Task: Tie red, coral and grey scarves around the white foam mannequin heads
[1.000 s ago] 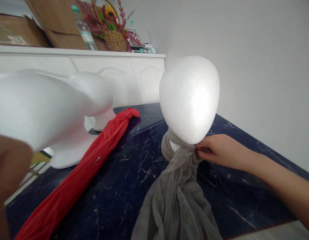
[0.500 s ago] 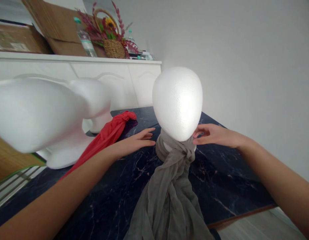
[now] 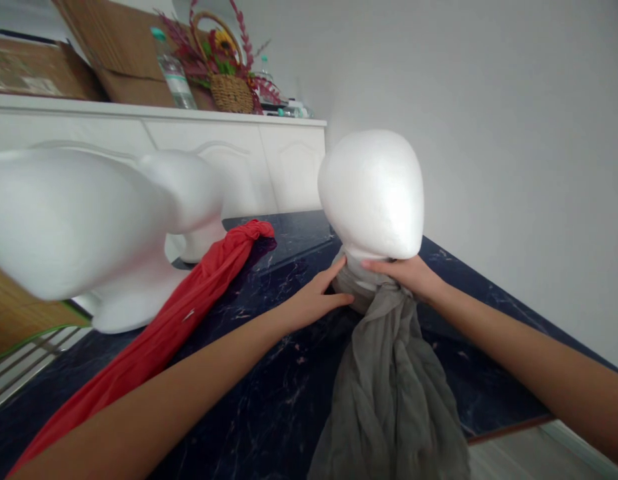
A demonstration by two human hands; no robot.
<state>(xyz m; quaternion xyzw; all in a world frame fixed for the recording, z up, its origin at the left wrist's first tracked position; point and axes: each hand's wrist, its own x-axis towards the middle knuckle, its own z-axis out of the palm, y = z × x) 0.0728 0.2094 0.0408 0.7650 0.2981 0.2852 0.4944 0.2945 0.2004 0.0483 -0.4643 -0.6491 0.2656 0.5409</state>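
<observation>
1. Gray scarf (image 3: pixel 389 393): wound round the neck of the white head (image 3: pixel 371 190), tied/gathered at front, loose ends hanging down in front of head. Bottom of ends cut off by frame.
2. White head: standing on the counter (image 3: pixel 269 393), dark blue with pale veins; smooth, narrow end angled down toward front right. Landmark for everything below.
3. Left hand (image 3: pixel 313 305): at left side of head's neck, on the scarf wrap. Digits spread apart, one high, one low, touching gray cloth. Firmness of hold: can't tell.
4. Right hand (image 3: pixel 409 272): at right side of head's neck, under the narrow end. Thumb laid across front of neck at the wrap's upper edge; other fingers mostly hidden, so can't tell if clamped.
5. Red scarf (image 3: pixel 193 310): left of head, twisted lengthwise, knotted/bunched at far end; near end runs behind left forearm.
6. Large head form (image 3: pixel 63 220): white, well left of head, blurry. Smaller-looking head form (image 3: pixel 189 187) behind it, also left of head.
7. White cabinet (image 3: pixel 296 163): behind head, to the left. On top: cardboard box (image 3: pixel 133 50), bottle (image 3: pixel 175 77), wicker basket (image 3: pixel 231 92) with flowers.
8. Pale wall (image 3: pixel 513 133): behind head and to its right.
</observation>
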